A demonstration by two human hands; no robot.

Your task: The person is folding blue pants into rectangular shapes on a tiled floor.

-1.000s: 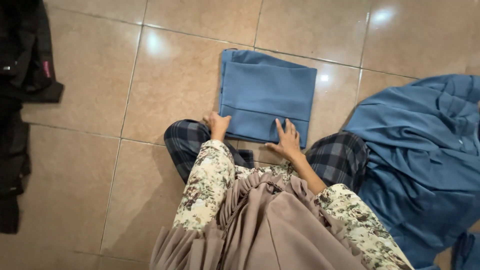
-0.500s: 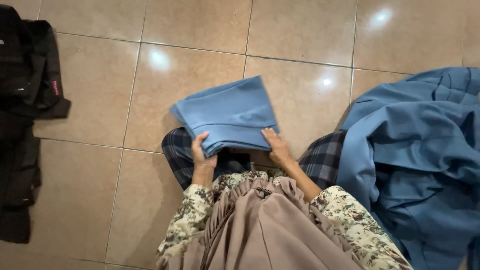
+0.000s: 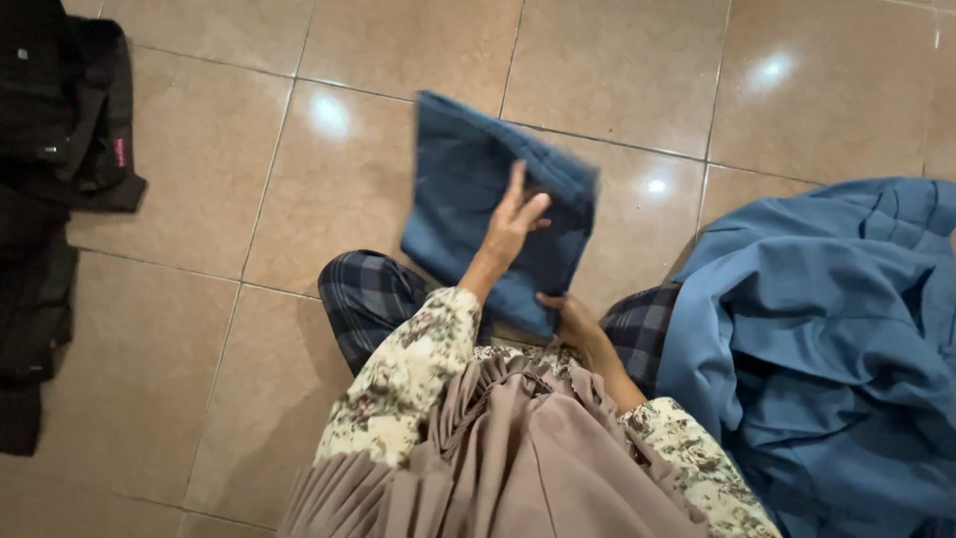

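— Two hands on one folded blue cloth [image 3: 468, 189]; from my remote seat that is the frame. Nearest the camera hang the pleated beige scarf [image 3: 518, 458] and the floral sleeves [image 3: 408, 369], with plaid trousers [image 3: 368, 294] below them.

— How do the hands sit?

— My left hand [image 3: 513, 224] lies flat on top of the cloth, fingers spread and straight. My right hand [image 3: 568, 317] is at the near lower corner with its fingers curled under the edge; how tightly it pinches, I cannot tell. The cloth is lifted and tilted above my knees, blurred at its far edge, clear of the tan tiled floor [image 3: 617, 70].

— Which step is this?

— I judge the folding is done and the bundle is being carried off. Setting it down calls for keeping the flat palm pressed so the layers do not slip open.

— Anything else?

— A heap of blue clothing [image 3: 836, 339] at right, dark clothes [image 3: 50, 179] at far left.
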